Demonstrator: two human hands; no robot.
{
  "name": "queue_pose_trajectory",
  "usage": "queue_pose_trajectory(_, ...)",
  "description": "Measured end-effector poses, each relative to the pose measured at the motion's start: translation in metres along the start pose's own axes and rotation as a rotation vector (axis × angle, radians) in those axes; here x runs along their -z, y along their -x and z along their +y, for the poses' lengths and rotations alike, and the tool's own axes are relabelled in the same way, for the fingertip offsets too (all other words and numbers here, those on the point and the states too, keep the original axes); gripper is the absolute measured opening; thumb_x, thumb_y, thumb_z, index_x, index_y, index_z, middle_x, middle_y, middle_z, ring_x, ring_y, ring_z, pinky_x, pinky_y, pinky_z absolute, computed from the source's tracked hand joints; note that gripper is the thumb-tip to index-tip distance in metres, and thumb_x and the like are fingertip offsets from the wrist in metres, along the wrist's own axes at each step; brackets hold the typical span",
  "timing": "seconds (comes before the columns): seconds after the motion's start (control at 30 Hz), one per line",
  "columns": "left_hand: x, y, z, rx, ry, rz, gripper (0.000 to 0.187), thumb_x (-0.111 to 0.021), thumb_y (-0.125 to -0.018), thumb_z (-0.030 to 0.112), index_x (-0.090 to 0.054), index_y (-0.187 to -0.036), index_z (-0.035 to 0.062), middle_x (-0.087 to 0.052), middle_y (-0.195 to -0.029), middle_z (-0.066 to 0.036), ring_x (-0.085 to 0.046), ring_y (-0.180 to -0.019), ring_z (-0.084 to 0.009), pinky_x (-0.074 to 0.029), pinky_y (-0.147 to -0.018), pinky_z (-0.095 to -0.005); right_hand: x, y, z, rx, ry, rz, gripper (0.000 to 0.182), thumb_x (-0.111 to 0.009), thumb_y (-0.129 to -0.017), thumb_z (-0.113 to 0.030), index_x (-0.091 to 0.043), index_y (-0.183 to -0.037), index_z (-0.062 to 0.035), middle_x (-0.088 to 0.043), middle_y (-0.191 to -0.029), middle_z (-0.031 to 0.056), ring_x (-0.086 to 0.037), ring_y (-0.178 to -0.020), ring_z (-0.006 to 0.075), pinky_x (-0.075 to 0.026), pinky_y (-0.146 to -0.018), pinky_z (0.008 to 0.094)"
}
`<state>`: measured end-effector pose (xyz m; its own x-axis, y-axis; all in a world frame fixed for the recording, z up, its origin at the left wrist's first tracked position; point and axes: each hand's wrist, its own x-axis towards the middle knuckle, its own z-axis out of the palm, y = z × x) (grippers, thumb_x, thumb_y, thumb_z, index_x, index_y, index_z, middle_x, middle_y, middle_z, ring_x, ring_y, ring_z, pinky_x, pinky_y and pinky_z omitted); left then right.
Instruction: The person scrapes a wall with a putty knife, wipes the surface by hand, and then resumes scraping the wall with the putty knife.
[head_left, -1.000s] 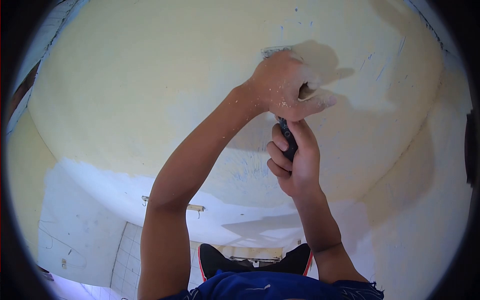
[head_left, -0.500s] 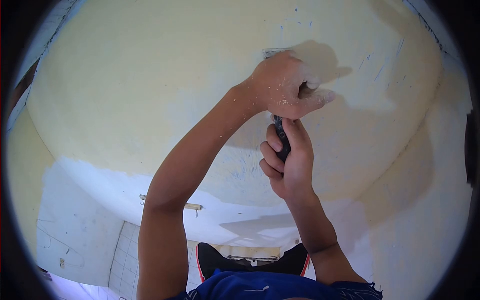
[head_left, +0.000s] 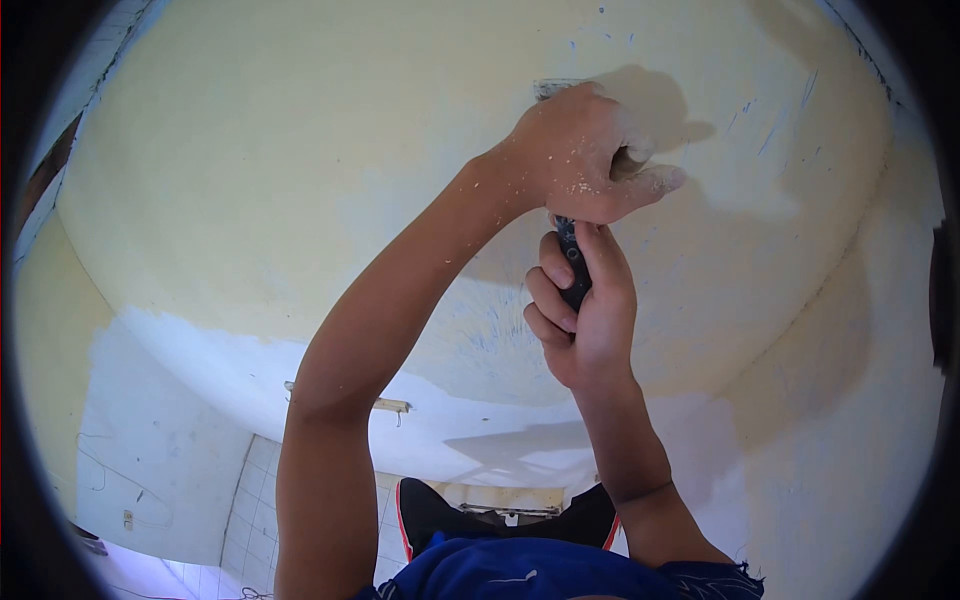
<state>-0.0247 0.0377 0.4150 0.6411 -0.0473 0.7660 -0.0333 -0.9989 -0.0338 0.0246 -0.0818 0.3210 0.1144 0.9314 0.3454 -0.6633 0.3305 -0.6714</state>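
Note:
My right hand (head_left: 595,300) is closed round the black handle (head_left: 573,265) of a tool, whose upper end is hidden behind my left hand. Above it, my left hand (head_left: 590,155) is curled close to the yellowish wall (head_left: 250,180), its fingers and thumb dusted white. Just beyond its knuckles shows the edge of a flat, whitish-grey blade (head_left: 558,87). What the left fingers hold, if anything, is hidden. Blue streaks and pale patches mark the wall around both hands.
A small rail with hooks (head_left: 392,406) is fixed to the wall's white lower part. A socket (head_left: 128,519) and a loose wire (head_left: 105,465) are on the white wall at lower left. Pale tiles (head_left: 250,505) show at the bottom left. A dark object (head_left: 940,298) stands at the right edge.
Both hands, the black handle and the blade edge have moved slightly up and to the right along the wall. The view has shifted a little.

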Motion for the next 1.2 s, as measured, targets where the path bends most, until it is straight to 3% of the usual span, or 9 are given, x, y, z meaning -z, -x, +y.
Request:
queue_pose_trajectory(0.27,-0.005,0.005,0.0,-0.026,-0.004,-0.016,0.051,-0.074,-0.08,0.027,-0.038,-0.048,0.0101,-0.034,-0.043,-0.004,-0.032,-0.045,-0.0234,-0.032,-0.05,-0.0374,0.001,0.008,-0.005,-0.06,0.016,0.032,0.017,-0.046,-0.107,-0.032,-0.043,-0.107,-0.0155,-0.042,-0.071,-0.0025,-0.026,-0.043,0.0047,-0.017,-0.036,0.0222)
queue_pose_trajectory(0.33,0.001,-0.006,0.0,-0.071,-0.048,0.142,0.051,-0.075,-0.079,0.026,-0.037,-0.049,0.0102,-0.035,-0.043,-0.004,-0.034,-0.044,-0.0234,-0.032,-0.05,-0.0373,0.002,0.001,-0.013,-0.084,0.004,0.045,0.018,-0.047,-0.107,-0.033,-0.043,-0.106,-0.0153,-0.042,-0.071,-0.0025,-0.026,-0.043,0.0046,-0.018,-0.035,0.0222)
queue_pose_trajectory(0.43,0.008,-0.009,0.004,0.018,-0.065,0.079,0.05,-0.075,-0.078,0.026,-0.038,-0.049,0.0098,-0.036,-0.043,-0.004,-0.035,-0.044,-0.0237,-0.033,-0.05,-0.037,0.003,-0.005,-0.018,-0.051,0.024,-0.036,0.017,-0.046,-0.107,-0.033,-0.043,-0.106,-0.0163,-0.042,-0.072,-0.0028,-0.026,-0.043,0.0048,-0.017,-0.036,0.0224)
queue_pose_trajectory(0.53,0.004,0.003,0.007,0.024,-0.017,0.017,0.05,-0.075,-0.078,0.025,-0.038,-0.05,0.0095,-0.037,-0.044,-0.004,-0.035,-0.045,-0.0237,-0.033,-0.049,-0.036,0.0,0.005,-0.003,-0.084,-0.03,0.016,0.017,-0.046,-0.107,-0.033,-0.043,-0.107,-0.0164,-0.042,-0.072,-0.003,-0.026,-0.043,0.005,-0.017,-0.036,0.0227)
queue_pose_trajectory(0.67,-0.007,0.015,-0.001,-0.072,0.006,0.056,0.049,-0.075,-0.078,0.025,-0.038,-0.05,0.0095,-0.038,-0.045,-0.004,-0.035,-0.045,-0.0238,-0.034,-0.051,-0.0351,0.005,0.009,0.003,-0.094,0.027,0.016,0.015,-0.045,-0.108,-0.032,-0.043,-0.107,-0.017,-0.042,-0.072,-0.0029,-0.026,-0.043,0.0054,-0.018,-0.037,0.023)
queue_pose_trajectory(0.97,0.001,0.004,-0.004,-0.014,-0.077,0.065,0.048,-0.076,-0.078,0.027,-0.04,-0.05,0.0099,-0.04,-0.046,-0.005,-0.038,-0.046,-0.0276,-0.039,-0.058,-0.0386,0.01,-0.005,0.001,-0.039,0.069,-0.01,0.017,-0.045,-0.108,-0.032,-0.044,-0.108,-0.0155,-0.042,-0.07,-0.0028,-0.027,-0.044,0.0045,-0.017,-0.036,0.0229)
queue_pose_trajectory(1.13,-0.072,0.106,0.023,0.07,0.016,0.044,0.03,-0.074,-0.08,0.018,-0.053,-0.06,0.0133,-0.052,-0.056,-0.008,-0.053,-0.058,-0.0321,-0.043,-0.059,-0.0422,0.083,0.063,0.046,-0.262,0.214,0.121,0.018,-0.053,-0.105,-0.027,-0.046,-0.113,-0.012,-0.041,-0.062,-0.0033,-0.031,-0.043,0.0045,-0.019,-0.036,0.0227)
queue_pose_trajectory(1.17,-0.085,0.137,0.028,0.104,0.116,-0.08,0.017,-0.075,-0.079,0.016,-0.061,-0.071,0.0129,-0.061,-0.067,-0.009,-0.06,-0.067,-0.0325,-0.048,-0.065,-0.0422,0.112,0.084,0.06,-0.3,0.312,0.108,0.018,-0.057,-0.103,-0.021,-0.047,-0.112,-0.009,-0.043,-0.058,-0.0028,-0.033,-0.041,0.0046,-0.021,-0.036,0.0238)
queue_pose_trajectory(1.2,-0.101,0.166,0.038,0.109,0.191,-0.012,0.013,-0.074,-0.079,0.013,-0.066,-0.088,0.0098,-0.069,-0.091,-0.012,-0.067,-0.087,-0.034,-0.054,-0.079,-0.0433,0.138,0.109,0.071,-0.354,0.401,0.126,0.017,-0.058,-0.103,-0.019,-0.049,-0.11,-0.0055,-0.044,-0.055,-0.0024,-0.033,-0.039,0.005,-0.021,-0.036,0.025)
